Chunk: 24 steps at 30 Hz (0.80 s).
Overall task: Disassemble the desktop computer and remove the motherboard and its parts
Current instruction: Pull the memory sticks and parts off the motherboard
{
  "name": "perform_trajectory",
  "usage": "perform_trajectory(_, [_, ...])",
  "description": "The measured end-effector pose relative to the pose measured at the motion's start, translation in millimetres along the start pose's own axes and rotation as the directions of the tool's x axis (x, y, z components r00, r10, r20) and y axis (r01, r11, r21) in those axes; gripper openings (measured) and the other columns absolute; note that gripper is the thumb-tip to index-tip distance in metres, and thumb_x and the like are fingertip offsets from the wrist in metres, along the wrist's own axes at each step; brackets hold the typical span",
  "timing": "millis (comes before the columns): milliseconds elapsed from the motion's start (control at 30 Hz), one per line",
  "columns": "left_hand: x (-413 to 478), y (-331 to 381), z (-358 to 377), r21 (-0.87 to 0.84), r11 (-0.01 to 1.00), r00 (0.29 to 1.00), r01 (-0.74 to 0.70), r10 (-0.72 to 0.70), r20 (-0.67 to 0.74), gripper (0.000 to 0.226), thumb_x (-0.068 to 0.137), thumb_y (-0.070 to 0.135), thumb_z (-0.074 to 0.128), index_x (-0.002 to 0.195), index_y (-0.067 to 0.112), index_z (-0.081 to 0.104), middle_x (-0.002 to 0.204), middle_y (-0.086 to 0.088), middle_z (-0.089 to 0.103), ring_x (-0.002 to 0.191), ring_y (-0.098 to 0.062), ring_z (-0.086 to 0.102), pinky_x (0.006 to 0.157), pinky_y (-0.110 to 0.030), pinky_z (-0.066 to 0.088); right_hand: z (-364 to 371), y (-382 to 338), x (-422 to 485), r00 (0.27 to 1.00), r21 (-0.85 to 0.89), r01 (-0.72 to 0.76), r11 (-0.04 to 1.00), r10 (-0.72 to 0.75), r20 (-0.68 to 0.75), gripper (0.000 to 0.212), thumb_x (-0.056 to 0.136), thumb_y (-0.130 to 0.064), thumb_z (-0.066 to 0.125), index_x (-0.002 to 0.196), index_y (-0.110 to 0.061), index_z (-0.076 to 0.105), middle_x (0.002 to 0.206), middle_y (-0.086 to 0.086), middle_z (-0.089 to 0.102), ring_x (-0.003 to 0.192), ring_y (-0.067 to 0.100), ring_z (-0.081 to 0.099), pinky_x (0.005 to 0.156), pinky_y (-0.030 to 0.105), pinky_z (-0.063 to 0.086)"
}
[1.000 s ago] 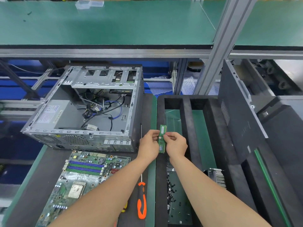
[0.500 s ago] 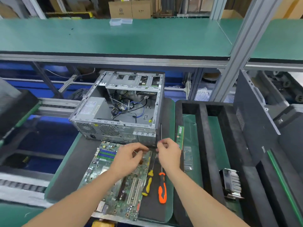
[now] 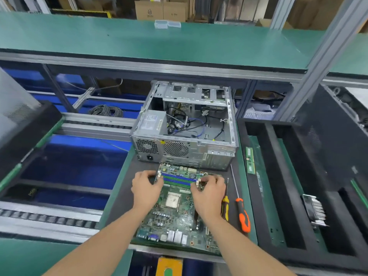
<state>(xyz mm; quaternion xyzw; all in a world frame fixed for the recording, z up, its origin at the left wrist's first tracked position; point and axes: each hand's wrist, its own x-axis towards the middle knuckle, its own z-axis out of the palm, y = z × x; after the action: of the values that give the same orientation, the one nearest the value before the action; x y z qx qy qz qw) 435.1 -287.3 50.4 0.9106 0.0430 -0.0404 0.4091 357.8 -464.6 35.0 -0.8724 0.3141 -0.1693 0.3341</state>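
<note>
My left hand and right hand curl onto opposite ends of the memory slots between them; whether they pinch a module I cannot tell. The motherboard under my palms looks stiff, light and fragile, so I'd lift it by its bare edges. I count one board, one memory stick beyond my right hand, and two screwdrivers beside it.

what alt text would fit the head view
The left hand and right hand touch a motherboard at either end of its blue memory slots. An open case stands behind it; two screwdrivers lie to its right, and a memory stick lies in a black tray.
</note>
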Motion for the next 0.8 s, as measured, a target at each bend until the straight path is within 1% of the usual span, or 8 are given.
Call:
perform_trajectory(100, [2.7,0.7,2.9,0.004,1.0,1.0,0.007,-0.007,0.0,0.032,0.091,0.041,0.075,0.116,0.021,0.07,0.121,0.001,0.057,0.113,-0.023,0.057,0.104,-0.05,0.042,5.4,-1.4,-0.6,0.999,0.013,-0.036,0.999,0.037,-0.033,0.028,0.081,-0.037,0.082,0.092,-0.017,0.067,0.109,0.0,0.047,0.105,0.023,0.05,0.095,0.035,0.039])
perform_trajectory(200, [5.4,-2.1,6.6,-0.014,1.0,0.999,0.021,-0.021,-0.04,0.022,0.093,0.033,0.075,0.111,0.021,0.072,0.12,0.0,0.059,0.111,-0.024,0.057,0.096,-0.045,0.037,8.8,-1.6,0.1,0.998,0.005,-0.055,0.998,0.056,-0.029,0.022,0.081,-0.033,0.082,0.09,-0.018,0.068,0.111,-0.001,0.048,0.108,0.023,0.049,0.096,0.033,0.037])
perform_trajectory(267, [6.7,-4.2,8.8,-0.036,0.999,0.998,0.016,-0.018,-0.055,0.014,0.093,0.028,0.075,0.106,0.023,0.073,0.12,0.001,0.059,0.105,-0.02,0.054,0.089,-0.04,0.03,9.7,-2.0,0.7,0.998,-0.009,-0.054,0.999,0.053,-0.017,0.018,0.082,-0.031,0.08,0.088,-0.021,0.067,0.116,-0.001,0.05,0.112,0.022,0.048,0.098,0.035,0.037])
perform_trajectory(367, [7.8,-8.1,11.4,-0.052,0.999,0.999,-0.012,0.01,-0.051,0.008,0.094,0.025,0.074,0.102,0.023,0.073,0.12,0.004,0.059,0.102,-0.013,0.046,0.086,-0.038,0.025,11.0,-1.3,1.8,0.999,-0.008,-0.042,0.999,0.042,-0.003,0.016,0.082,-0.027,0.08,0.086,-0.024,0.064,0.122,-0.002,0.051,0.114,0.021,0.046,0.1,0.036,0.035])
perform_trajectory(467, [7.7,-10.6,12.5,-0.067,0.997,0.999,-0.024,0.021,-0.045,0.006,0.095,0.024,0.073,0.101,0.024,0.071,0.121,0.004,0.058,0.105,-0.013,0.043,0.086,-0.037,0.025,11.4,-0.7,3.1,0.998,0.018,-0.055,0.998,0.055,0.019,0.015,0.082,-0.021,0.079,0.084,-0.022,0.065,0.125,-0.003,0.051,0.117,0.02,0.044,0.102,0.036,0.034])
perform_trajectory(667, [7.3,-12.3,11.1,0.028,0.999,0.999,-0.044,0.044,-0.002,0.009,0.1,0.031,0.066,0.107,0.027,0.063,0.122,-0.001,0.057,0.105,-0.019,0.044,0.088,-0.04,0.028,7.2,-2.3,3.2,0.997,0.038,-0.057,0.998,0.055,0.052,0.016,0.084,-0.025,0.08,0.089,-0.019,0.067,0.113,-0.004,0.048,0.113,0.023,0.048,0.098,0.038,0.036])
perform_trajectory(733, [4.5,-13.1,10.9,0.066,0.995,0.997,-0.081,0.08,0.012,0.017,0.1,0.031,0.066,0.116,0.027,0.061,0.125,-0.001,0.054,0.107,-0.019,0.044,0.089,-0.04,0.028,2.3,-2.5,2.1,0.997,0.057,-0.042,0.997,0.039,0.063,0.021,0.083,-0.028,0.081,0.093,-0.018,0.066,0.112,-0.003,0.045,0.112,0.023,0.046,0.099,0.038,0.037])
perform_trajectory(800, [-1.1,-15.0,10.3,0.105,0.983,0.989,-0.151,0.15,0.011,0.032,0.098,0.029,0.067,0.128,0.029,0.057,0.13,0.002,0.049,0.116,-0.021,0.046,0.096,-0.045,0.029,-2.8,-3.4,-2.3,0.998,0.011,0.038,0.999,-0.038,0.045,0.029,0.081,-0.034,0.079,0.096,-0.019,0.06,0.11,-0.004,0.044,0.107,0.02,0.043,0.097,0.038,0.039])
